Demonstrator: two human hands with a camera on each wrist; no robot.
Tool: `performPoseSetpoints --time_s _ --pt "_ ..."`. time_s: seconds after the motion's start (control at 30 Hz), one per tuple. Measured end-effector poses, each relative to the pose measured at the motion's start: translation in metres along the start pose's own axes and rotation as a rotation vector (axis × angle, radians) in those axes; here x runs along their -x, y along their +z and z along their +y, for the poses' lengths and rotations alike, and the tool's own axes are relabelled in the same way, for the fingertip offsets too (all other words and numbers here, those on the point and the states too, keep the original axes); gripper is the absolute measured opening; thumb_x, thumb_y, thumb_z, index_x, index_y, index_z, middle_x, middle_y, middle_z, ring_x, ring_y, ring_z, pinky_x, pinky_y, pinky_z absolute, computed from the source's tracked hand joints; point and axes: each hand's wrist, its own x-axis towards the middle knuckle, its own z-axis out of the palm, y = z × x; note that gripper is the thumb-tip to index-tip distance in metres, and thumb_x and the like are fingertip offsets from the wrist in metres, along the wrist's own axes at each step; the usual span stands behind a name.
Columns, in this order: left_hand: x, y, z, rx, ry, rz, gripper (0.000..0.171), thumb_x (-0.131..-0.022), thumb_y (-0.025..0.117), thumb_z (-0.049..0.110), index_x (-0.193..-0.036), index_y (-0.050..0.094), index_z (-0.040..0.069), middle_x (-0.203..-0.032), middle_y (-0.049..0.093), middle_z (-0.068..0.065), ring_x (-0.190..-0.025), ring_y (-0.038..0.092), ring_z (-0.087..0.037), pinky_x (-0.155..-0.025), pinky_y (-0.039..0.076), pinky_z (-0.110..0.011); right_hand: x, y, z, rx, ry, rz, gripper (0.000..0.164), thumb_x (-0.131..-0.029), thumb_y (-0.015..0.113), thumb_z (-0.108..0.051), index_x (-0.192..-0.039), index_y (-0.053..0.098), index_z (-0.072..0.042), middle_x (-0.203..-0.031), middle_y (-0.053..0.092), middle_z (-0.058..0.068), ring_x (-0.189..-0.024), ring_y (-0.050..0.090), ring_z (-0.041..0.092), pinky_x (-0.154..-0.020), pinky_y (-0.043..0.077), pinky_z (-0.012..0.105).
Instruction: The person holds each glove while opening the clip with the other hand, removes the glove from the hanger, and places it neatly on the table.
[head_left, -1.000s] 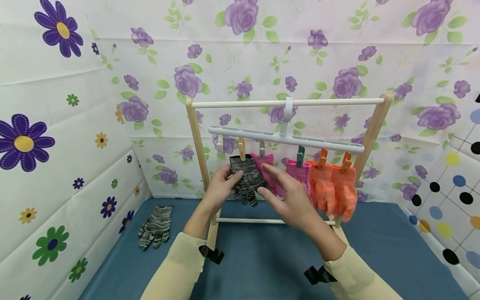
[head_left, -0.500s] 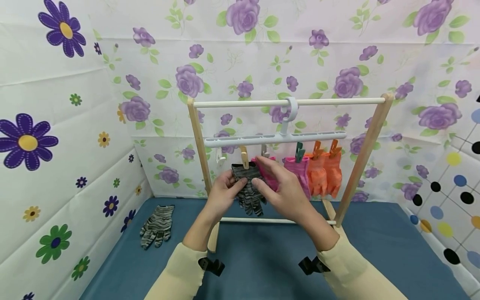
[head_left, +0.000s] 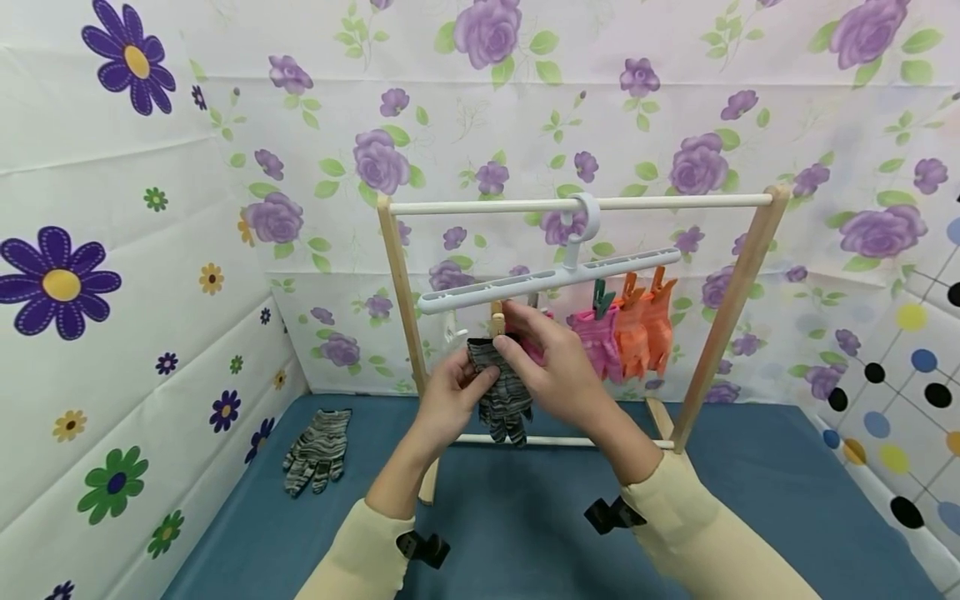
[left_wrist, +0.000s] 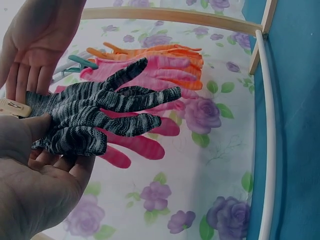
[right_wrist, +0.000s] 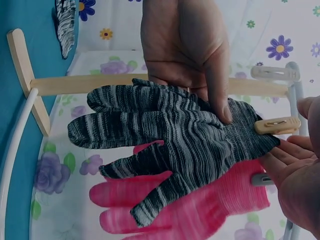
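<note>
Premises are presenting as a staged laundry-drying booth, not a lived-in home. Padded walls (head_left: pixel 135 350) are enclosing the space on three sides, covered in printed cloth: purple roses at the back, daisies on the left, coloured dots on the right. A blue mat (head_left: pixel 525 508) is covering the floor. A small wooden rack (head_left: pixel 577 202) is standing on it, carrying a white peg hanger (head_left: pixel 547 279) with knitted gloves (head_left: pixel 630 333) hanging from its pegs. A spare glove (head_left: pixel 315 450) is lying on the mat.
</note>
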Motion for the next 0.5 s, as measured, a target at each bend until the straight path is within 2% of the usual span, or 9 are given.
performPoseSetpoints --time_s 0.27,0.37,0.5 --pt "0.006 0.004 0.000 0.036 -0.010 -0.022 0.032 -0.111 0.059 0.014 -0.141 0.063 0.003 -0.123 0.074 -0.014 -0.111 0.071 -0.025 -0.090 0.057 -0.033 -0.007 0.006 0.000 -0.010 0.044 0.033 0.041 -0.110 0.062 -0.017 -0.148 0.058 -0.002 -0.124 0.073 0.015 -0.106 0.072 0.021 -0.088 0.060 0.036" --pt "0.009 0.005 0.000 0.046 -0.014 -0.025 0.031 -0.111 0.059 0.012 -0.140 0.063 0.002 -0.121 0.074 -0.014 -0.110 0.070 -0.024 -0.089 0.057 -0.032 -0.007 0.006 0.000 -0.041 0.076 0.044 0.035 -0.111 0.059 -0.017 -0.143 0.062 -0.002 -0.121 0.074 0.013 -0.099 0.071 0.023 -0.083 0.059 0.032" --pt "0.011 0.007 -0.002 0.049 -0.012 -0.022 0.030 -0.111 0.059 0.012 -0.138 0.063 -0.001 -0.118 0.074 -0.016 -0.103 0.070 -0.020 -0.085 0.056 -0.029 -0.007 0.006 0.000 -0.082 0.105 0.054 0.032 -0.112 0.058 -0.017 -0.138 0.065 -0.001 -0.121 0.075 0.010 -0.101 0.071 0.024 -0.083 0.057 0.030"
